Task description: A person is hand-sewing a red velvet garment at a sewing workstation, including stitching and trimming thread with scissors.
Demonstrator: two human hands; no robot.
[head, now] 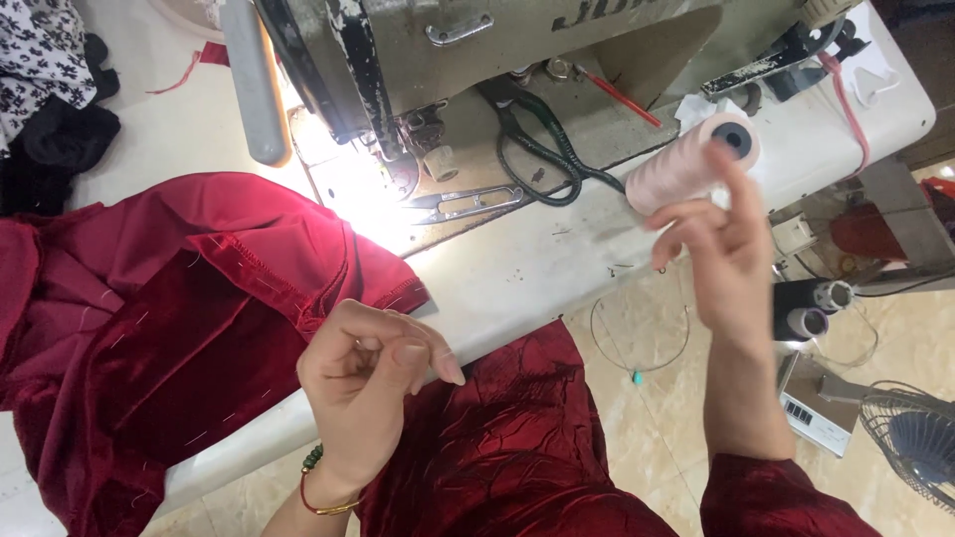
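Pink thread spool (686, 164) raised right of the sewing machine (477, 60) by right hand (721, 249), fingers curled round it; left hand (368, 383) pinching fingertips together, apparently drawing thread.

We see a white work table (537, 264) under bright lamp glare – beige marble floor tiles (647, 398) below, a fan (915, 443) at right

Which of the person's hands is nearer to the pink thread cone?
The right hand: its fingers hold the pink thread cone above the table edge. The left hand is far away, lower, beside the red cloth.
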